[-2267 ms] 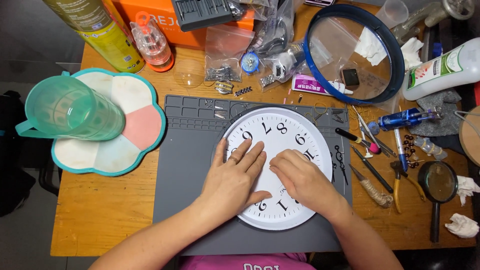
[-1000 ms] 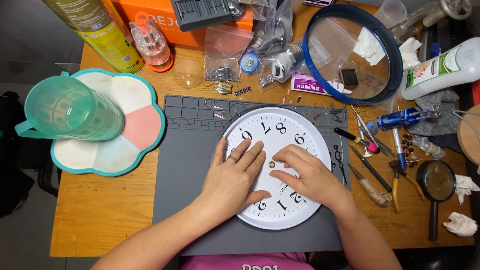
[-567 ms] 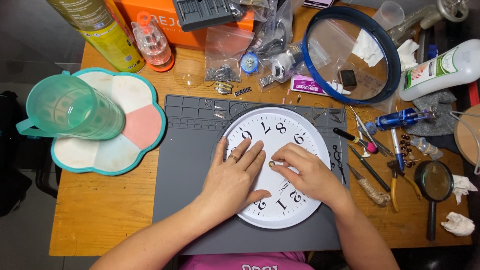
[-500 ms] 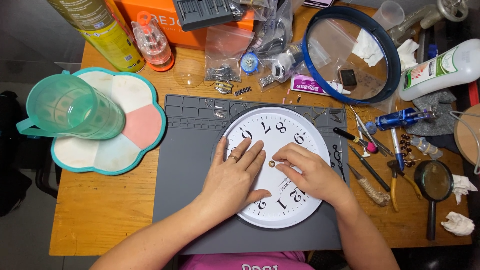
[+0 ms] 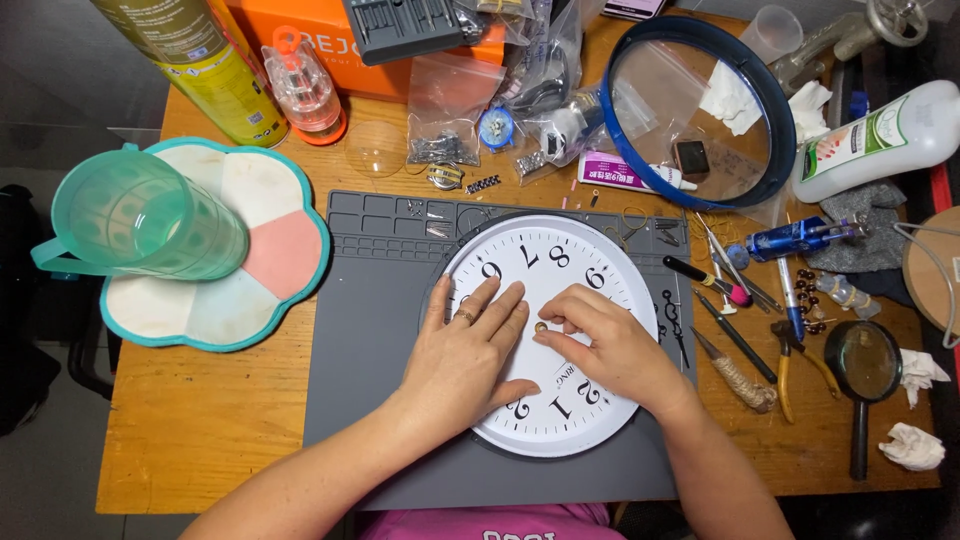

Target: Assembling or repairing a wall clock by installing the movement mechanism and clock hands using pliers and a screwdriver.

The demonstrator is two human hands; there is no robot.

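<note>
Left hand (image 5: 462, 352): spread flat, palm down, pressing on the white clock face (image 5: 590, 265) just left of its centre.
Right hand (image 5: 612, 345): grip pinched on the small brass centre nut (image 5: 541, 327), fingertips pressed together.
Clock face: under both hands, lying on the grey work mat (image 5: 375, 300) on the bench (image 5: 200, 420).
Right of the grip: tweezers, pliers (image 5: 790, 365), magnifying glass (image 5: 863, 365).
Left of the grip: green jug (image 5: 150, 220) on a flower-shaped tray (image 5: 275, 265).

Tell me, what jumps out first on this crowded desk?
The white clock face, lying on a grey work mat at the centre, with the left hand flat on it and the right hand at its centre hub. To the left, a teal pitcher lies on a flower-shaped tray.
</note>
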